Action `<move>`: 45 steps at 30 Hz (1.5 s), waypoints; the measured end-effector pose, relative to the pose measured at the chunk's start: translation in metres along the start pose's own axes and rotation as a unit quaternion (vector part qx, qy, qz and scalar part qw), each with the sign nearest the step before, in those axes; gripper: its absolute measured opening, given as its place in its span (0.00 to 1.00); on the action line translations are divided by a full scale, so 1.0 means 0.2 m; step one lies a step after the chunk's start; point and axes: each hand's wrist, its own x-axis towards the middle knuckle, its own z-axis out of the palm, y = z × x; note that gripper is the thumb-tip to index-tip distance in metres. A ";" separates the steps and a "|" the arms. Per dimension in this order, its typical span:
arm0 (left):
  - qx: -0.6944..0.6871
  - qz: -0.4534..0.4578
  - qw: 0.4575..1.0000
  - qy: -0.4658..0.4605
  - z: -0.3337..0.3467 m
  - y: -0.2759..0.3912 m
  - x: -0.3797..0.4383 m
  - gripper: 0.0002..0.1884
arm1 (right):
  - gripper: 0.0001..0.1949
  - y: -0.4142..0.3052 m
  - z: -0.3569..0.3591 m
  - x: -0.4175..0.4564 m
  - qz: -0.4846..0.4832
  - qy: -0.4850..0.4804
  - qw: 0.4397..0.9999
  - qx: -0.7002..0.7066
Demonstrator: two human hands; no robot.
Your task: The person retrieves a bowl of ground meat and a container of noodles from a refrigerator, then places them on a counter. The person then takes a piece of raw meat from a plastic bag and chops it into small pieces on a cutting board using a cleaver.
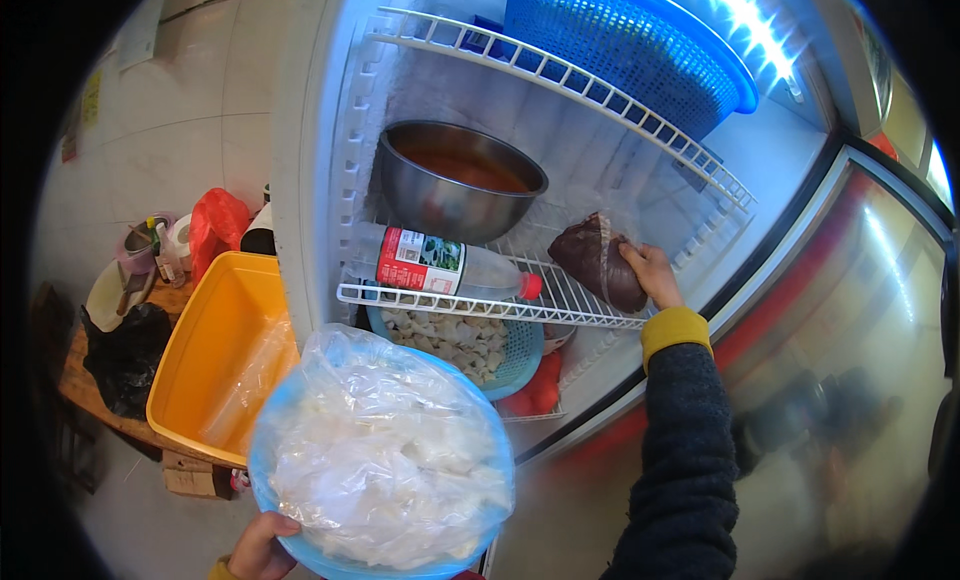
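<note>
My left hand (262, 546) holds the rim of a light blue plastic basin (504, 430) at the lower centre. Pale food under clear plastic film (390, 452) fills it. Inside the refrigerator my right hand (651, 271) grips a clear plastic bag of dark reddish-brown contents (600, 265), low over the middle wire shelf. Left of the bag lies a plastic bottle with a red cap (450, 268). Behind the bottle is a steel bowl (457, 205) of orange-red liquid. A blue perforated basket (630, 54) rests on the upper shelf.
Below the middle wire shelf (480, 307) sit a blue-green colander (525, 355) of pale pieces and a red bag (541, 388). The glass door (840, 340) stands open at right. At left, a wooden table (82, 377) bears a yellow plastic bin (187, 362), a black bag (131, 355) and a red bag (217, 223).
</note>
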 end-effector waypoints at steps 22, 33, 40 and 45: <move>0.158 0.036 0.975 -0.150 0.72 0.47 -0.04 0.39 | 0.23 -0.45 0.44 -0.54 -0.224 0.090 0.964 -0.108; 0.133 -0.064 0.933 -0.327 1.62 0.43 0.62 0.36 | 0.14 -0.48 0.31 -1.48 0.014 0.219 0.955 0.198; 0.106 -0.002 0.972 -0.208 1.95 0.29 1.09 0.28 | 0.10 -0.44 0.34 -1.82 0.110 0.117 0.946 0.283; 0.068 -0.064 0.983 -0.156 2.00 0.27 1.43 0.23 | 0.09 -0.30 0.38 -2.00 0.170 0.076 0.941 0.284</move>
